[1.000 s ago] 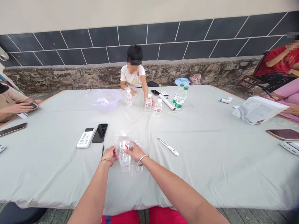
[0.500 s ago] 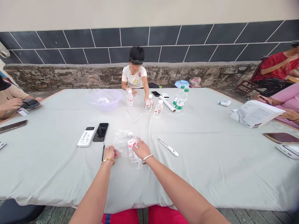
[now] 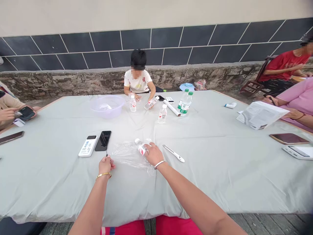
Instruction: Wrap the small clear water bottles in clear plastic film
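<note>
My right hand is wrapped round a small clear water bottle with a white cap and a red-and-white label. The bottle leans to the left, its lower part hidden behind my fingers. A thin sheet of clear plastic film stretches from under the bottle toward my left hand. That hand pinches the film's left edge beside the phone's dark cord. Just beyond it lie a black phone and a white power bank. To the right of my right hand rests a white utility knife.
Across the table, a person handles another small bottle. Nearby stand a purple basin, two small bottles, a roll and two green-capped bottles. More people sit at both sides with phones and papers.
My left hand has moved left, drawing the film out wider. The bottle in my right hand has gone from nearly upright to tilted. The person opposite has tipped a bottle over.
</note>
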